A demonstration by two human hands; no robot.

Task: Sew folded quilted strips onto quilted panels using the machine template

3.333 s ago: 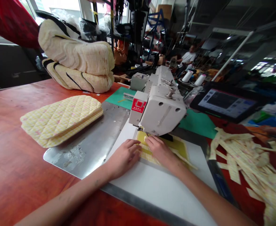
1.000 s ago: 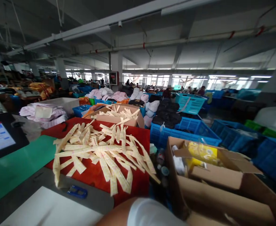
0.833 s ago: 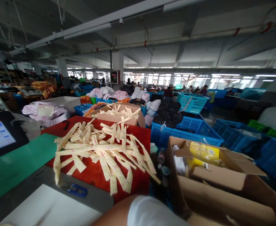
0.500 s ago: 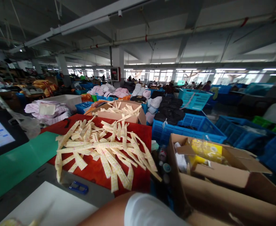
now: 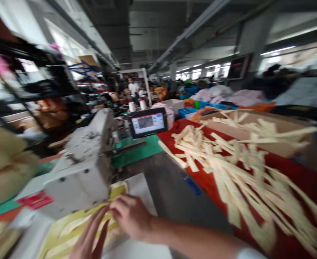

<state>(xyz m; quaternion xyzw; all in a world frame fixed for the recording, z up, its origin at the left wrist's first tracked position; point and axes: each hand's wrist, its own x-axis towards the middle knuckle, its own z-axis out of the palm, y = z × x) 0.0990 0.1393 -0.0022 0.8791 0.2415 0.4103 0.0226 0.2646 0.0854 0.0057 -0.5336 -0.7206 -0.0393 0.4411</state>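
My right hand (image 5: 133, 216) reaches in from the right, its fingers pressed together on the edge of a yellow-green template (image 5: 62, 230) with pale strips in it. My left hand (image 5: 90, 233) lies over the template at the bottom, fingers stretched out. The template rests on a white plate (image 5: 142, 190) in front of the sewing machine (image 5: 80, 162). What the right fingertips pinch is blurred. A heap of cream fabric strips (image 5: 226, 162) covers a red cloth (image 5: 218, 205) at the right.
A lit screen (image 5: 147, 123) stands behind the green tabletop (image 5: 137, 153). Blue thread snips (image 5: 192, 185) lie on the dark table surface. Behind the strips is a cardboard box (image 5: 223, 127). Cream padded fabric (image 5: 7, 162) is piled at the left. A person (image 5: 133, 88) stands far back.
The view has swung left, from the strips and boxes to the sewing machine. Both my hands now show over the template, where before only an arm and sleeve were visible.
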